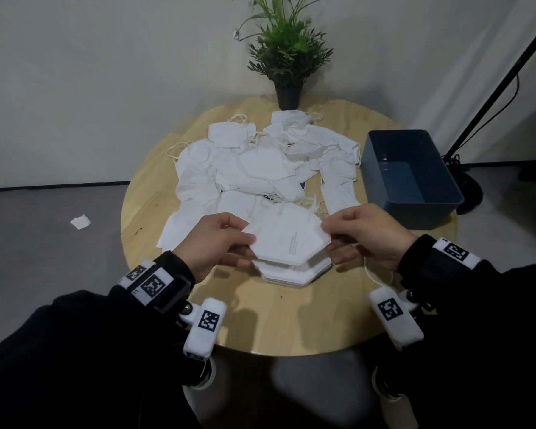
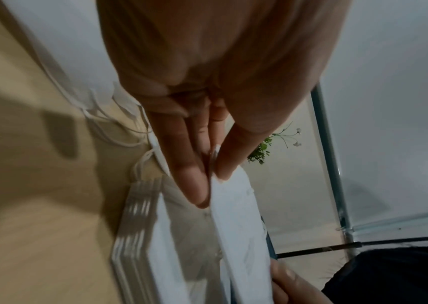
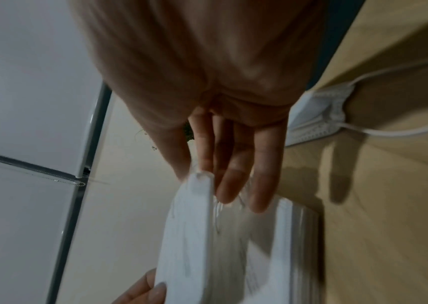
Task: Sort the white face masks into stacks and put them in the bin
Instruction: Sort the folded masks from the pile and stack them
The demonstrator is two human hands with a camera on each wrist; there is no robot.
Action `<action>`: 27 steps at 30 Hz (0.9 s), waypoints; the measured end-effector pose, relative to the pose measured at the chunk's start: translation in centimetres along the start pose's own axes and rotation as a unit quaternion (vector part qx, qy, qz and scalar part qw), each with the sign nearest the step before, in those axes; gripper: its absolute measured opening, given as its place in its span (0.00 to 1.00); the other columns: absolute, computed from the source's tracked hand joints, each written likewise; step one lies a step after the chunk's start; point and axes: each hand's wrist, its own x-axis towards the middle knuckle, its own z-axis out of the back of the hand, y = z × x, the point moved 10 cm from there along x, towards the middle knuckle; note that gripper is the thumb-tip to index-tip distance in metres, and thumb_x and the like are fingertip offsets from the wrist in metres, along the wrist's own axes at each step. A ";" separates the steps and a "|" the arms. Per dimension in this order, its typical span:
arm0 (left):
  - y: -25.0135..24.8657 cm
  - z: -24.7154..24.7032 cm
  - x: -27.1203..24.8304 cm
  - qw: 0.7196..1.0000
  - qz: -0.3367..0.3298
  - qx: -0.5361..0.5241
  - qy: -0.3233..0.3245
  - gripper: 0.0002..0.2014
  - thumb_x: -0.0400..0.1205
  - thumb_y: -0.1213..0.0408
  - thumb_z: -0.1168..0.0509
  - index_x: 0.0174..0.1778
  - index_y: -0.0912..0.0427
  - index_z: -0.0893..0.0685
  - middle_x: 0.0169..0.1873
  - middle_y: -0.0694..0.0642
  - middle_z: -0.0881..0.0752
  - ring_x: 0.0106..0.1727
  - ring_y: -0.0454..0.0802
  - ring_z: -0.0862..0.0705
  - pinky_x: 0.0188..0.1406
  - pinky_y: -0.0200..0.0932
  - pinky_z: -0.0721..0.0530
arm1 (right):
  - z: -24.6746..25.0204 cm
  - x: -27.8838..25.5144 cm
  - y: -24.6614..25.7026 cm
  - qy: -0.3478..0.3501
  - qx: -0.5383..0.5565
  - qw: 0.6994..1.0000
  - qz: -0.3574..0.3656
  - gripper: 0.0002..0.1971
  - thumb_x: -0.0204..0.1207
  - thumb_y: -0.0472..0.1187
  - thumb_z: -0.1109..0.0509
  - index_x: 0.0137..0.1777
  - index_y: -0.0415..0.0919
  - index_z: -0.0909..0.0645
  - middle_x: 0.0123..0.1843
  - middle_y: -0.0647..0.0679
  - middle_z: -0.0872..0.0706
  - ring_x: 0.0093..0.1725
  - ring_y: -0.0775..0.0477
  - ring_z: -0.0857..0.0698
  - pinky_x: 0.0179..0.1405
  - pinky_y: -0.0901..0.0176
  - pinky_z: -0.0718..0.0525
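Mask (image 1: 287, 239) between both hands' grips, above stack (image 1: 291, 272)

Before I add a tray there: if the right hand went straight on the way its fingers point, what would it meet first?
Probably the left hand, which pinches the far end of the same held mask; depth is unclear.

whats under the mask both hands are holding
Under the held mask sits a stack of folded masks on the table. Only the stack's edges show; its top is covered.
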 end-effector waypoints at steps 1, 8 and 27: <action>0.2 -0.1 0.0 1.000 0.002 0.022 0.001 0.10 0.81 0.74 0.25 0.56 0.67 0.18 0.38 0.70 0.08 0.36 0.64 0.11 0.43 0.57 0.10 | -0.1 -0.1 -0.5 0.004 -0.025 1.000 -0.012 0.08 0.82 0.38 0.22 0.52 0.32 0.11 0.40 0.31 0.09 0.32 0.39 0.10 0.46 0.33 0.07; 0.2 0.2 -0.3 0.991 -0.019 0.135 -0.006 0.07 0.71 0.60 0.21 0.42 0.56 0.09 0.37 0.64 0.06 0.42 0.69 0.06 0.52 0.83 0.13 | 0.0 0.8 -2.8 -0.039 -0.048 0.998 -0.027 0.02 0.77 0.26 0.23 0.43 0.28 0.12 0.32 0.30 0.14 0.33 0.34 0.16 0.34 0.48 0.14; -1.6 -0.6 0.6 0.912 -0.150 0.381 -0.001 0.14 0.76 0.53 0.20 0.57 0.47 0.09 0.45 0.41 0.09 0.43 0.31 0.12 0.44 0.29 0.18 | 0.7 0.4 -1.0 -0.088 -0.225 0.970 0.023 0.15 0.85 0.41 0.35 0.48 0.31 0.10 0.41 0.36 0.09 0.36 0.41 0.15 0.33 0.51 0.18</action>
